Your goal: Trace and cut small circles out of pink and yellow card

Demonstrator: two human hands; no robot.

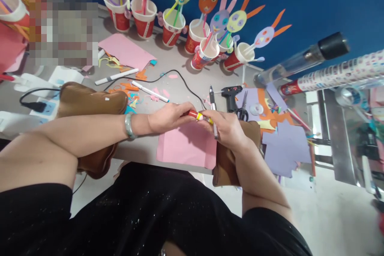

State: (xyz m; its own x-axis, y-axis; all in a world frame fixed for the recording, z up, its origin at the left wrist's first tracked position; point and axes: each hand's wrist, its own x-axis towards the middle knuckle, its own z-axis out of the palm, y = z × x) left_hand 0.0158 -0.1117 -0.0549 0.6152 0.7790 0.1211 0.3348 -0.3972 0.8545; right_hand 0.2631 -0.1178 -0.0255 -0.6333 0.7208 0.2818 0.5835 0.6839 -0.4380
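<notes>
My left hand, with a pale bangle on the wrist, is closed round the red end of a small red-and-yellow tube. My right hand pinches the tube's other, yellow-and-printed end. A pen with a black grip runs across the right hand's fingers; whether they grip it too, I cannot tell. Below both hands a pink sheet of paper lies at the table's front edge. Just beyond the right hand are a black glue gun and black-handled scissors.
Several red paper cups with paper rabbit faces stand along the blue wall. Brown cushions lie under both forearms. Paper scraps, a white marker and a black cord are on the table. Purple paper and stacked cups are at right.
</notes>
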